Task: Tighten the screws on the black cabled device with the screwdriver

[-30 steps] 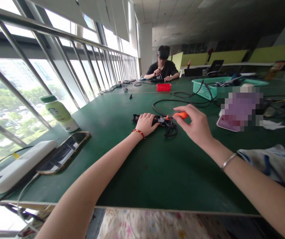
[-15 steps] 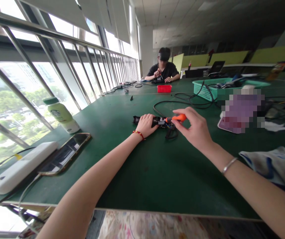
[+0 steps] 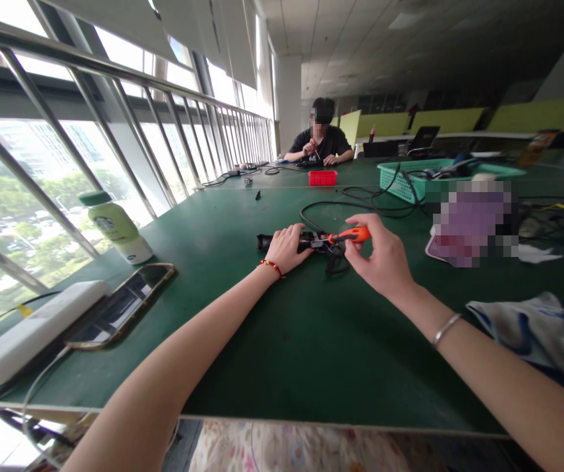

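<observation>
A black tube-shaped device with a cord lies on the green table. My left hand is wrapped over its middle and presses it to the tabletop. Some inner parts and thin wires show at the device's right end. In my right hand is an orange-and-black screwdriver, pinched by the handle between thumb and fingers. The screwdriver points left, its tip at the device's exposed end. Whether the tip sits in a screw cannot be made out.
Left of my hands are a phone, a white power strip and a green bottle. Right are a cloth, a purple phone-like object and a teal basket. A red box stands before a seated person.
My right fingers have shifted back along the screwdriver's handle and loosened a little, so more of the handle shows. My left hand stays on the device. The view has shifted slightly.
</observation>
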A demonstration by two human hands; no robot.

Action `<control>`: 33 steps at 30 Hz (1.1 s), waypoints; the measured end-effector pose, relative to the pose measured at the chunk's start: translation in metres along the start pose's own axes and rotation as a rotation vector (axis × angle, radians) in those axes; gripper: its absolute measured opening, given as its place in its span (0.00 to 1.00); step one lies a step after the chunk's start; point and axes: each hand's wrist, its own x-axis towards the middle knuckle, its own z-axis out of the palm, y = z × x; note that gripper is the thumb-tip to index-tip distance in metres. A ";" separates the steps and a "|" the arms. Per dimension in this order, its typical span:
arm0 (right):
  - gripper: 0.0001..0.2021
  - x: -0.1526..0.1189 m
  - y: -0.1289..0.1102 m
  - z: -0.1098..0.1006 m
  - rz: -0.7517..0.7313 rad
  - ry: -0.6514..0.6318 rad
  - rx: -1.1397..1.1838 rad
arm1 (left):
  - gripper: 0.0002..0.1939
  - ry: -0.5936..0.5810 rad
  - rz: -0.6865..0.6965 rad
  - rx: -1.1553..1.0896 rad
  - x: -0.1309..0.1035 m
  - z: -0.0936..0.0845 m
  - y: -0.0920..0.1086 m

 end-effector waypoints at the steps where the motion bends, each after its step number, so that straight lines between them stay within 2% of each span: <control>1: 0.14 0.000 0.001 0.000 0.010 -0.013 -0.003 | 0.27 0.004 0.014 -0.004 0.000 0.000 0.000; 6: 0.11 0.000 0.004 0.001 0.055 -0.037 -0.017 | 0.25 -0.038 0.047 0.034 0.000 -0.002 -0.001; 12: 0.09 0.002 0.002 -0.003 -0.004 -0.031 -0.068 | 0.23 -0.085 0.085 0.046 0.000 -0.005 0.002; 16: 0.09 0.003 0.003 -0.003 0.009 -0.023 -0.063 | 0.23 -0.079 0.080 0.037 0.000 -0.004 0.001; 21: 0.16 0.002 0.003 -0.003 0.038 -0.024 -0.014 | 0.25 -0.092 0.098 0.019 0.000 -0.005 0.001; 27: 0.10 0.003 0.002 -0.005 0.076 -0.053 -0.019 | 0.25 -0.073 0.113 0.001 0.000 -0.004 0.002; 33: 0.11 0.006 0.003 -0.007 0.071 -0.048 -0.039 | 0.29 -0.065 0.101 -0.018 0.001 0.001 0.001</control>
